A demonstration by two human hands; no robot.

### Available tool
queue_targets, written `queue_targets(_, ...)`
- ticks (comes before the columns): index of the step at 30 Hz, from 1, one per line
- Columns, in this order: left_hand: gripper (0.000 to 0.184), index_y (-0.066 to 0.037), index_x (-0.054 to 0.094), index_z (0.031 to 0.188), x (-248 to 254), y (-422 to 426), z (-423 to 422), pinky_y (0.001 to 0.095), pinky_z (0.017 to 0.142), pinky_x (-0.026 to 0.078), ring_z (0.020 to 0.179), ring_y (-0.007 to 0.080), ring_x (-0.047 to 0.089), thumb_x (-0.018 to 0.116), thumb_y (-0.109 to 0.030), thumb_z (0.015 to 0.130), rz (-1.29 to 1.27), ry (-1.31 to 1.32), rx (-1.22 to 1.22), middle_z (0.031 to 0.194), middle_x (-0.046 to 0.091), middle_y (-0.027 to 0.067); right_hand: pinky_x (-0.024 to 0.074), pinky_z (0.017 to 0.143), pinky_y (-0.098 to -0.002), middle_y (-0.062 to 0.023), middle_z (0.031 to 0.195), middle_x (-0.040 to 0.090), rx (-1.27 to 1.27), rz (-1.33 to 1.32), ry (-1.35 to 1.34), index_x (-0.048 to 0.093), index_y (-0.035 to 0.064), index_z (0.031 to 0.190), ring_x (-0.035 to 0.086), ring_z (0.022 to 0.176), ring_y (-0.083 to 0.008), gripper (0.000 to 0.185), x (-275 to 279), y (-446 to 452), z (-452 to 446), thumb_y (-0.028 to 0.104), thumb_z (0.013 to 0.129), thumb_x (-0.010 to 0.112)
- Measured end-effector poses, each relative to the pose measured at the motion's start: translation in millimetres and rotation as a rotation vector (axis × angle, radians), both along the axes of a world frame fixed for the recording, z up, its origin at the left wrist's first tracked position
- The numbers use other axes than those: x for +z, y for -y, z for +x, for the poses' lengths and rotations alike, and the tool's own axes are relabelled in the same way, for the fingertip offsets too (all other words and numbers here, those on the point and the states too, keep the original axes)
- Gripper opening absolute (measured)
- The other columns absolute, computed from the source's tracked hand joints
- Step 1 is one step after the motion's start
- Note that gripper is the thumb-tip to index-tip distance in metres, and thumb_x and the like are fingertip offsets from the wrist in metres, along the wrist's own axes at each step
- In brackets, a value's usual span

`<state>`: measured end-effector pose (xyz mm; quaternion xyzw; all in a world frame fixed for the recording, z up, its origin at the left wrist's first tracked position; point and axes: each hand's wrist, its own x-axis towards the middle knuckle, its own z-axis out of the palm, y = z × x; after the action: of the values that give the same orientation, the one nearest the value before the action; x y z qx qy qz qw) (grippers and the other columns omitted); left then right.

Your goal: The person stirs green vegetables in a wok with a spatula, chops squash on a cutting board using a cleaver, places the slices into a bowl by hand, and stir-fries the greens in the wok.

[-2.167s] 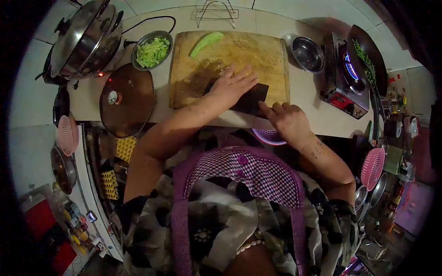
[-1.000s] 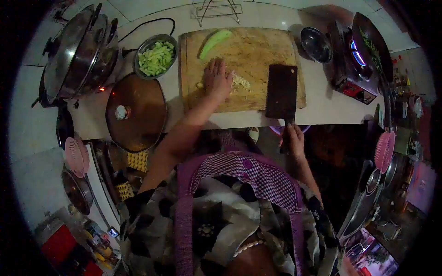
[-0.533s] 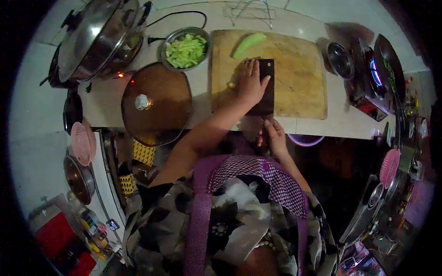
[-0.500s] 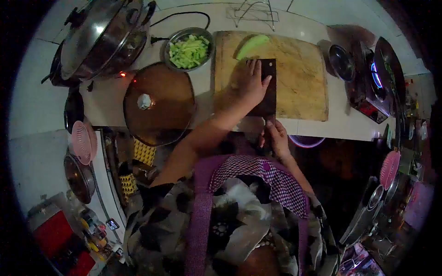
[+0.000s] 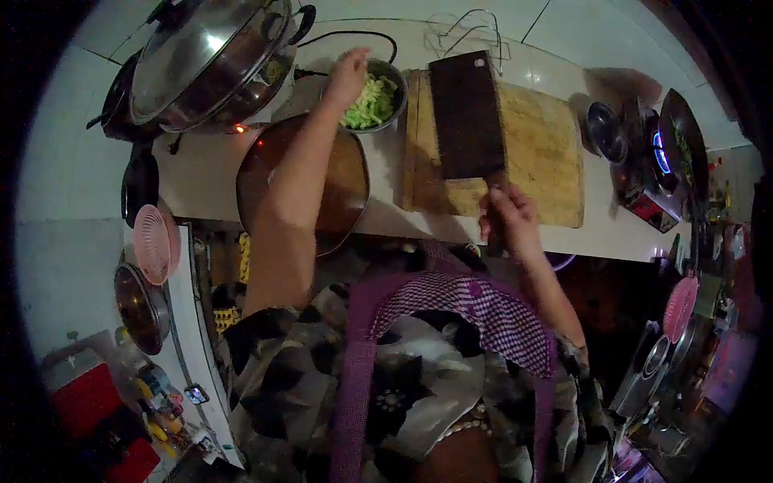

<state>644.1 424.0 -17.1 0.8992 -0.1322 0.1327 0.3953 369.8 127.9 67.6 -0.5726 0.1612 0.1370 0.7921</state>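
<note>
My right hand [image 5: 513, 217] is closed around the handle of a dark, wide-bladed cleaver [image 5: 467, 117]. The blade is raised over the wooden cutting board [image 5: 543, 149] and blocks part of it from sight. My left hand [image 5: 348, 80] is at the left side of a metal bowl [image 5: 398, 109], over its rim. Seen from the back, its fingers do not show clearly, and I cannot make out whether anything is in them. Pale green cut vegetable pieces [image 5: 372, 105] fill the bowl.
A large lidded pot [image 5: 213, 64] stands at the back left, near a brown round-cornered board or tray [image 5: 346, 185]. On the right, a wok [image 5: 684, 137] sits over a lit burner [image 5: 659, 150], with a small dark bowl [image 5: 604, 133] beside it. A wire rack [image 5: 475, 32] stands behind the board.
My left hand has left the cleaver blade and moved left to the bowl. My right hand has lifted the cleaver up and forward; the green vegetable piece on the board no longer shows.
</note>
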Motion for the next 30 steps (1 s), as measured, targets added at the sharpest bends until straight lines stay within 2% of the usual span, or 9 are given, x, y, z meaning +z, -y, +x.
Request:
queue_targets(7, 0.031, -0.008, 0.058, 0.111, 90, -20, 2, 0.0347, 0.085, 0.05, 0.102, 0.0242, 0.058, 0.048, 0.003, 0.084, -0.757, 0.037, -0.097, 0.116, 0.058, 0.0139, 0.0418, 0.042, -0.0243, -0.0053, 0.07, 0.054, -0.267, -0.163, 0.082, 0.051, 0.004, 0.093, 0.051, 0.049, -0.0122, 0.016, 15, 30, -23, 0.019, 0.089, 0.056)
queue_targets(10, 0.027, -0.008, 0.06, 0.108, -22, -33, 1, 0.0321, 0.087, 0.049, 0.101, 0.0217, 0.058, 0.053, 0.0, 0.083, 0.473, 0.245, -0.081, 0.113, 0.059, 0.0125, 0.0402, 0.042, -0.0239, -0.0046, 0.07, 0.055, -0.353, -0.149, 0.056, 0.051, 0.005, 0.093, 0.051, 0.049, -0.0118, 0.015, 6, 31, -38, 0.018, 0.088, 0.057)
queue_targets(13, 0.026, -0.01, 0.062, 0.106, 2, -18, 0, 0.0345, 0.094, 0.043, 0.11, 0.0237, 0.053, 0.059, -0.004, 0.081, 0.186, 0.373, 0.006, 0.116, 0.057, 0.0118, 0.0399, 0.043, -0.0232, -0.0036, 0.07, 0.055, -0.407, -0.121, -0.019, 0.052, 0.0059, 0.093, 0.05, 0.05, -0.0111, 0.014, 8, 31, -38, 0.018, 0.088, 0.057)
queue_targets(17, 0.028, -0.014, 0.064, 0.103, 69, -20, -6, 0.0393, 0.1, 0.034, 0.119, 0.0283, 0.045, 0.064, -0.007, 0.076, -0.799, -0.089, -0.146, 0.12, 0.055, 0.0088, 0.0397, 0.044, -0.0221, -0.0022, 0.07, 0.055, -0.428, -0.119, 0.033, 0.053, 0.0066, 0.092, 0.051, 0.052, -0.0104, 0.013, 4, 34, -45, 0.018, 0.087, 0.058)
queue_targets(20, 0.023, -0.011, 0.064, 0.1, -9, -19, -18, 0.0372, 0.093, 0.04, 0.106, 0.0286, 0.054, 0.063, -0.006, 0.077, 0.563, 0.176, 0.042, 0.111, 0.061, 0.0067, 0.0398, 0.044, -0.0223, -0.0021, 0.07, 0.055, -0.462, -0.108, -0.067, 0.053, 0.0069, 0.092, 0.051, 0.052, -0.0103, 0.013, 10, 32, -41, 0.019, 0.088, 0.057)
queue_targets(21, 0.02, -0.009, 0.065, 0.097, -3, -15, -26, 0.0376, 0.088, 0.043, 0.099, 0.0313, 0.057, 0.061, -0.007, 0.077, 0.562, 0.478, -0.081, 0.11, 0.061, 0.0076, 0.04, 0.045, -0.023, -0.0018, 0.07, 0.054, -0.425, -0.194, -0.063, 0.052, 0.0069, 0.091, 0.051, 0.052, -0.0103, 0.015, -1, 42, -44, 0.02, 0.088, 0.057)
queue_targets(24, 0.019, -0.007, 0.065, 0.095, 28, 35, -77, 0.0405, 0.086, 0.044, 0.1, 0.0325, 0.055, 0.06, -0.007, 0.077, 0.174, 0.073, -0.101, 0.114, 0.057, 0.0105, 0.0409, 0.045, -0.0238, -0.001, 0.069, 0.053, -0.347, -0.267, -0.05, 0.051, 0.0066, 0.09, 0.05, 0.052, -0.0102, 0.018, -7, 44, -48, 0.023, 0.087, 0.059)
queue_targets(26, 0.019, -0.005, 0.064, 0.095, -9, 49, -108, 0.0412, 0.082, 0.045, 0.094, 0.0349, 0.055, 0.06, -0.008, 0.076, 0.323, -0.167, -0.411, 0.11, 0.056, 0.014, 0.0436, 0.051, -0.0247, -0.0011, 0.072, 0.052, -0.272, -0.219, 0.027, 0.052, 0.0046, 0.1, 0.051, 0.057, -0.01, 0.025, -23, 55, -50, 0.023, 0.085, 0.06)
queue_targets(30, 0.023, -0.004, 0.062, 0.099, -41, 79, -173, 0.0419, 0.08, 0.045, 0.089, 0.0353, 0.055, 0.061, -0.008, 0.076, 0.044, -0.314, -0.443, 0.102, 0.057, 0.0148, 0.046, 0.065, -0.0252, -0.0032, 0.09, 0.053, -0.228, -0.286, 0.029, 0.042, 0.002, 0.127, 0.053, 0.075, -0.01, 0.051, -11, 49, -64, 0.018, 0.083, 0.061)
